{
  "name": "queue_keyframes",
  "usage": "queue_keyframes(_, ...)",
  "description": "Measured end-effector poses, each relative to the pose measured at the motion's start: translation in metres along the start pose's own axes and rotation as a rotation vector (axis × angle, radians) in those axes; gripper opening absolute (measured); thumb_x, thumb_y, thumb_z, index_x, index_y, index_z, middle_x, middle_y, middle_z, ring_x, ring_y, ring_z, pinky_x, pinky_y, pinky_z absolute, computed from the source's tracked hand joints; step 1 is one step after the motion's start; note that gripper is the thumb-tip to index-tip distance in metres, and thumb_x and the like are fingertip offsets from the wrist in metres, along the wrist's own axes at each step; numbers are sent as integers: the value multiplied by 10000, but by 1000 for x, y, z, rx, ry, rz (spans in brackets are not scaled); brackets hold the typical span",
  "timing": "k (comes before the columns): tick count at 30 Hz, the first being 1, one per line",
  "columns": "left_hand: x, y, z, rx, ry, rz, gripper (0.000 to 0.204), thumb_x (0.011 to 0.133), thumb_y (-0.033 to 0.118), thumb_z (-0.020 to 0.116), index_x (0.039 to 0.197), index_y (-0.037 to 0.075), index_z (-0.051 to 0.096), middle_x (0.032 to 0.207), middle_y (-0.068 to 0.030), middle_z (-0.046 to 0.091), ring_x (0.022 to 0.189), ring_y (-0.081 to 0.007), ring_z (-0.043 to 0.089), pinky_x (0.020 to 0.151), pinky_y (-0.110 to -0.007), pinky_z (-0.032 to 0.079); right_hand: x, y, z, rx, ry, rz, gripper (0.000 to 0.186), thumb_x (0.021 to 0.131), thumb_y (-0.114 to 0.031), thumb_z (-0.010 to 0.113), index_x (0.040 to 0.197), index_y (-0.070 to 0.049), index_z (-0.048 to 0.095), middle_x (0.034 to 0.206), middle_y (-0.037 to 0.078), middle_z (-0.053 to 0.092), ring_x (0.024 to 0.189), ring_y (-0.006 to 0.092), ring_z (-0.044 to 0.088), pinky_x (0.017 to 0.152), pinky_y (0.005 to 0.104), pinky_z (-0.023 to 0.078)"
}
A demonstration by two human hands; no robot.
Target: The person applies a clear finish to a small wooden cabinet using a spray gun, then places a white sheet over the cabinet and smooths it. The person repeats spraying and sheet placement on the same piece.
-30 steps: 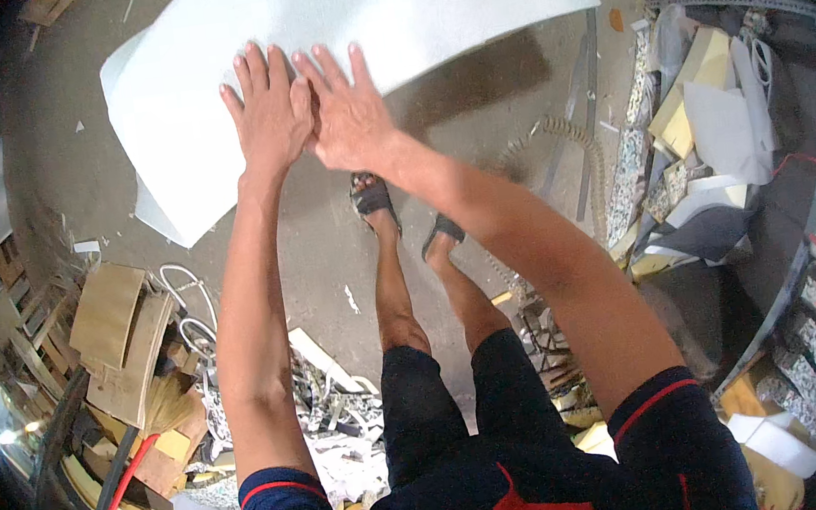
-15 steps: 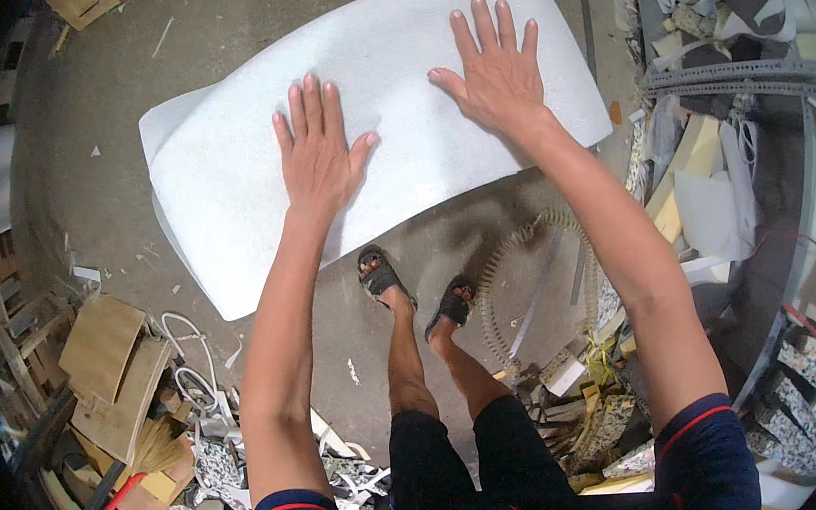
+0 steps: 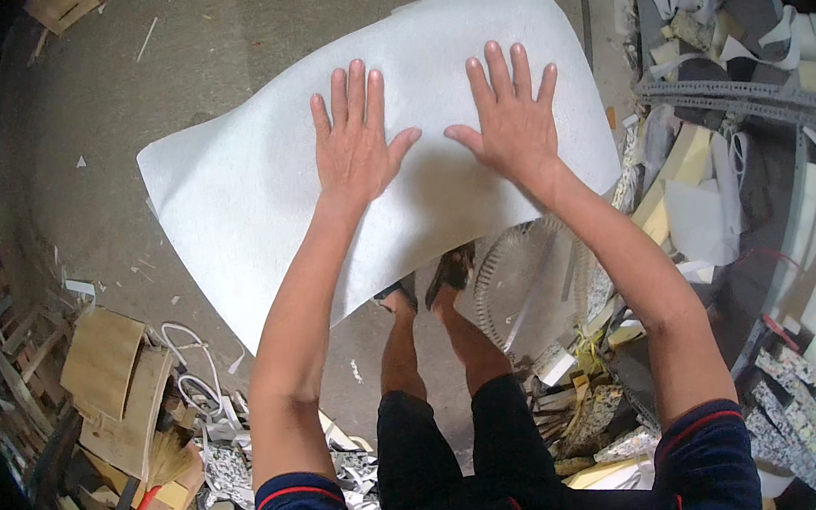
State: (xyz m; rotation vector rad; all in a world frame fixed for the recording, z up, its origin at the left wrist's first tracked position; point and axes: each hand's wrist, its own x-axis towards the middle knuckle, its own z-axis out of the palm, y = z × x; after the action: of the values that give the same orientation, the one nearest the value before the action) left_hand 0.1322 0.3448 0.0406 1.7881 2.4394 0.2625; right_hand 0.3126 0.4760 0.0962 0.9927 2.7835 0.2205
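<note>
A large white sheet (image 3: 242,213), which looks like soft foam, spreads over the floor in front of me. Its surface bows up in the middle, and a sliver of another pale layer shows under its left edge. Flat on the sheet lies my left hand (image 3: 353,150), fingers stretched forward and thumb out to the right. My right hand (image 3: 517,127) rests on it further right, with fingers spread and thumb pointing left. Neither hand grips anything. The near edge of the sheet hangs over the front of my sandals (image 3: 452,268), hiding part of them.
A clear coiled hose (image 3: 485,297) lies right of my feet. Foam offcuts (image 3: 705,211) and a perforated metal strip (image 3: 751,85) crowd the right side. Cardboard pieces (image 3: 104,365), a white cord (image 3: 202,369) and a broom (image 3: 164,456) lie at lower left.
My left hand has slid right and my right hand has come nearer to me, so they sit closer together. The sheet's near edge has shifted toward me, over my feet.
</note>
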Motion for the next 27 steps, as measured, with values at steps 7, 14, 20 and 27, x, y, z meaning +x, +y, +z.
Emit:
queue_keyframes(7,22,5,16,59,-6,-87,826,1001,606,382,1592,46,240,1672,-171,162,1554,-361,92,1230,-591,101,26,5,6,51,39,-222,927,891,-661,574,1520,-9,377,1612,167,298,1525,323,207,1184,647,175)
queue_keyframes(14,21,8,16,110,-113,-121,708,1033,481,377,1603,86,232,1681,-133,160,1560,-331,84,1245,-567,69,70,-27,16,153,86,-411,841,959,-602,515,1533,-9,355,1613,164,310,1521,310,232,1208,605,159)
queue_keyframes(20,21,6,22,157,-53,-114,669,1032,409,381,1617,135,206,1684,-97,161,1564,-286,78,1252,-547,74,83,4,11,157,-25,-524,780,988,-593,465,1571,-94,324,1646,140,252,1540,285,181,1246,538,108)
queue_keyframes(27,9,44,23,-9,-43,-198,659,1044,383,317,1607,66,183,1678,-167,128,1555,-367,86,1234,-584,93,74,44,17,79,208,-276,673,985,-500,535,1512,-99,413,1596,163,321,1476,401,270,1143,702,209)
